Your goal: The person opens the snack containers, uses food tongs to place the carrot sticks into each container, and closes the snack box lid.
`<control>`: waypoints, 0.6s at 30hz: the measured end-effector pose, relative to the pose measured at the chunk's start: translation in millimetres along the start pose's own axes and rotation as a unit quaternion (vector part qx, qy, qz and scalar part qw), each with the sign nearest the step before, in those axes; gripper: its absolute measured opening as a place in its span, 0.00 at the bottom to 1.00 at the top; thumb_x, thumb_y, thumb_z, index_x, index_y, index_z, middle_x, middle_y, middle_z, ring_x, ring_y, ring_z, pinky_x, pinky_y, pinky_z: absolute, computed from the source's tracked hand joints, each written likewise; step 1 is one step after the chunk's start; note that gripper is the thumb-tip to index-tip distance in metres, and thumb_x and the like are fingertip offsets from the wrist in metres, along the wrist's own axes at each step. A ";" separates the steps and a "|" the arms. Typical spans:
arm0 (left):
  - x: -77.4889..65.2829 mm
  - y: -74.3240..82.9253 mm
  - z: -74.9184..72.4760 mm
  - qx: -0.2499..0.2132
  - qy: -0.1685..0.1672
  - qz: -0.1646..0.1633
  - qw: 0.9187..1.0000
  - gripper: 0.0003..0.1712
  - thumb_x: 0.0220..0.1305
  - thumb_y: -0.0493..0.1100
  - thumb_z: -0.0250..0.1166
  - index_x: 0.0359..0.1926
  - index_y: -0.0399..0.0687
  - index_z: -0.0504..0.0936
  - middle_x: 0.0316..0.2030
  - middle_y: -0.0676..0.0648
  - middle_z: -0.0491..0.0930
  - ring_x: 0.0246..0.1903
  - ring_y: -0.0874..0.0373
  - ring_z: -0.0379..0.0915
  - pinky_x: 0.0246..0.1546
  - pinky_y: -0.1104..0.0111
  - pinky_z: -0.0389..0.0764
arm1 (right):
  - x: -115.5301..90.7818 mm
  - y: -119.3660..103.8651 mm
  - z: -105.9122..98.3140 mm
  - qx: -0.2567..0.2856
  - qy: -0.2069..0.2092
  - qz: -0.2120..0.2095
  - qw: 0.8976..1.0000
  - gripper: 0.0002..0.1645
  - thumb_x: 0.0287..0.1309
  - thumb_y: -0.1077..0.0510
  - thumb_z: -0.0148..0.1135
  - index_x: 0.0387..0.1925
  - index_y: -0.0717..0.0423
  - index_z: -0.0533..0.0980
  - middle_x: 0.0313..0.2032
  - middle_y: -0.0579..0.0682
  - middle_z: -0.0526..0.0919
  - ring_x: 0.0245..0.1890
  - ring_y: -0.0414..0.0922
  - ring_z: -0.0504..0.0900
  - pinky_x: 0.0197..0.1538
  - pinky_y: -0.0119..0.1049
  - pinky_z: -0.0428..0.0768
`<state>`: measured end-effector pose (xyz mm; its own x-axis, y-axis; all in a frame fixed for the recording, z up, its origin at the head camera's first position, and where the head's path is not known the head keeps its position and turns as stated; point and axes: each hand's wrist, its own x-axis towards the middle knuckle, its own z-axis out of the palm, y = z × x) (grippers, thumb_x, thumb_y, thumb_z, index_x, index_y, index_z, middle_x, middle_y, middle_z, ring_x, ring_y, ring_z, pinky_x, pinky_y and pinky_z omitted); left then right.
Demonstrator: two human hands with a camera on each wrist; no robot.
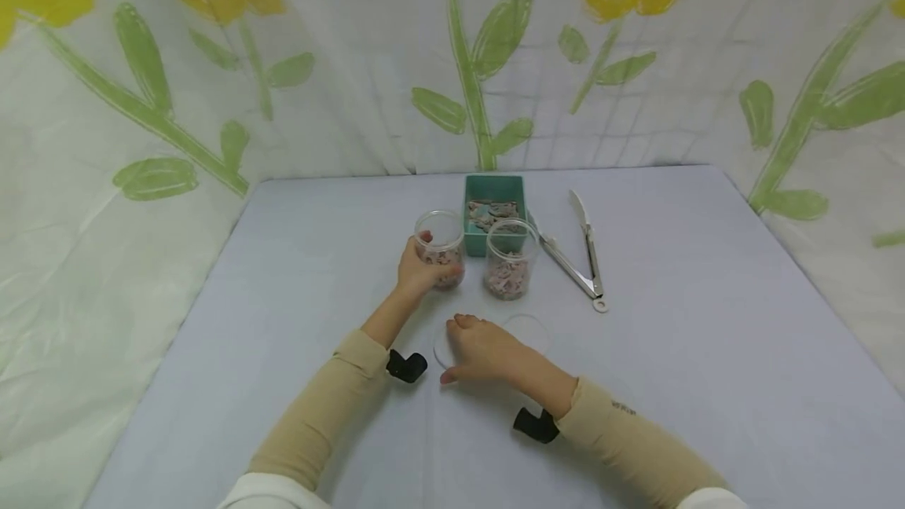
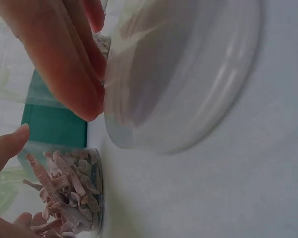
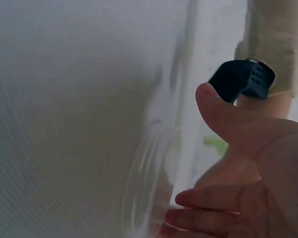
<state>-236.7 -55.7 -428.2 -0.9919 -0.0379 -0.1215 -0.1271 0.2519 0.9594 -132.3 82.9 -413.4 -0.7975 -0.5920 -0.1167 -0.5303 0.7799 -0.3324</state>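
A clear jar point(image 1: 444, 240) partly filled with pinkish-brown strips stands left of centre, and my left hand point(image 1: 419, 269) grips it, thumb in front and fingers behind. My right hand point(image 1: 488, 350) is over a clear round lid point(image 2: 198, 94) on the tabletop. Its fingers reach the lid's rim, while the thumb stretches away; whether they press on it is hard to tell. To the right of the held jar is a second clear jar point(image 1: 509, 272) with similar strips. Another transparent lid point(image 1: 529, 324) lies partly behind my right hand.
Behind the jars sits a teal tray point(image 1: 477, 245) holding brownish flat pieces. Metal tongs point(image 1: 592, 261) lie spread on the table point(image 1: 707, 320) to its right. Black wrist mounts point(image 1: 537, 424) stick out from both sleeves. A flower-printed curtain point(image 1: 353, 100) hangs behind the table.
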 end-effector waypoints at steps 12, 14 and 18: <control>-5.8 -3.6 -3.2 0.084 0.015 0.025 0.996 0.45 0.43 0.42 0.80 0.62 0.40 0.68 0.60 0.38 0.69 0.60 0.44 0.65 0.61 0.52 0.66 | 5.9 0.0 10.1 -0.050 0.041 -0.004 0.998 0.40 0.51 0.45 0.73 0.56 0.69 0.73 0.57 0.68 0.75 0.54 0.61 0.78 0.53 0.48 0.79; -8.0 -4.0 -3.6 0.089 0.018 0.029 0.995 0.45 0.43 0.42 0.80 0.62 0.40 0.68 0.60 0.38 0.69 0.60 0.43 0.65 0.61 0.52 0.66 | 6.1 0.4 10.5 -0.043 0.044 -0.001 0.998 0.44 0.50 0.45 0.74 0.59 0.71 0.70 0.57 0.71 0.74 0.54 0.61 0.78 0.53 0.48 0.79; -13.4 -6.2 -1.7 0.066 0.026 0.037 0.997 0.46 0.45 0.40 0.78 0.64 0.39 0.65 0.61 0.37 0.69 0.61 0.43 0.64 0.62 0.52 0.66 | 6.1 2.8 7.8 -0.030 0.041 -0.001 0.999 0.49 0.49 0.44 0.74 0.61 0.74 0.67 0.56 0.69 0.75 0.54 0.60 0.78 0.54 0.47 0.78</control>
<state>-222.6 -58.4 -432.1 -0.9974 -0.0633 -0.0349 -0.0565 0.3804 0.9231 -136.4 79.9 -422.4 -0.8160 -0.5767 -0.0390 -0.5459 0.7911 -0.2761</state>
